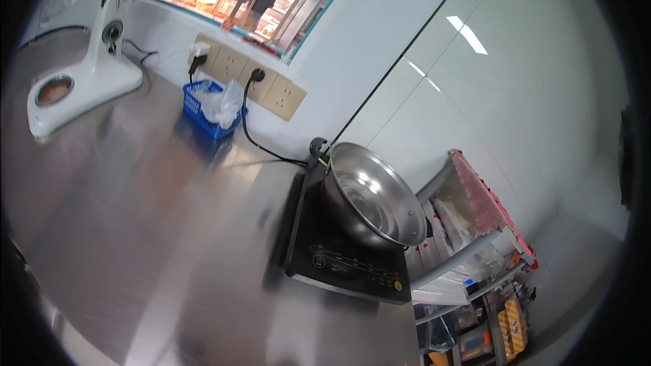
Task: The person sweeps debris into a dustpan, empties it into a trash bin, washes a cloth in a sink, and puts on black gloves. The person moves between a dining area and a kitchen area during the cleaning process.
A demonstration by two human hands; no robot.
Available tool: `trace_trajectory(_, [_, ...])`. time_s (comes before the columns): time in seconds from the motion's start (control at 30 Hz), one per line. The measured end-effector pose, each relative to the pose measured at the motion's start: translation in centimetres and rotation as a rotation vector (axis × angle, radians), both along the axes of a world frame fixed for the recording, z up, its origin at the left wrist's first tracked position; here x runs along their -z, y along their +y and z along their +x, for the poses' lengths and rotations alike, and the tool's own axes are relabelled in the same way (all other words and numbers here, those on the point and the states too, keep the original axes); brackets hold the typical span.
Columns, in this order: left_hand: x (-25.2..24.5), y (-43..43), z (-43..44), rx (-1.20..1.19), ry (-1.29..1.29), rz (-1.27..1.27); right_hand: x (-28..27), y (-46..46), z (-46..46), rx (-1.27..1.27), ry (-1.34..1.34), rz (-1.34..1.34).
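Note:
Neither of my hands is in view. Before me stretches a stainless steel counter [203, 244]. A black induction cooker [335, 259] lies at the counter's right end, its touch panel facing the front. On top of it rests a stainless steel wok [376, 203] with two dark handles; light glints off its inside, and I cannot tell whether it holds liquid. Farther back, by the wall, a blue plastic basket [213, 117] has clear plastic bags [224, 104] in it. A white stand-type machine [96, 79] with a round metal plate in its base stands at the far left.
Sockets [244, 73] run along the wall, with a black power cord [246, 122] trailing to the cooker. Above is a window opening; beyond it stands a person [263, 2] beside lit display cases. A metal rack [457, 259] with a pink cloth [478, 193] adjoins the counter's right edge.

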State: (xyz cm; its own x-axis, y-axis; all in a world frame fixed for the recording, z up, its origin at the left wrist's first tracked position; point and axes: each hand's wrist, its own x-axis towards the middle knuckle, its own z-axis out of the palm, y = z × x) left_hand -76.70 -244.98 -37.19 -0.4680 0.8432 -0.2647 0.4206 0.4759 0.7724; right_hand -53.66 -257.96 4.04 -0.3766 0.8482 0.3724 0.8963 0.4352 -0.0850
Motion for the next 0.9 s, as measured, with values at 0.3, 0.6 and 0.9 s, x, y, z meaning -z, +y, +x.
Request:
trace_trajectory(0.3, [0.8,0.9,1.3,-0.113,-0.102,-0.002,1.4,0.0,0.9,0.000,-0.018,0.000])
trace_trajectory(0.6, [1.7,1.2,2.2,-0.191,-0.177,0.002,2.0,0.1,1.4,0.002,-0.003,0.011])
trace_trajectory(0.9, [1.0,1.0,1.8,-0.266,-0.268,0.045,1.5,-0.2,1.0,-0.007,0.014,-0.026])
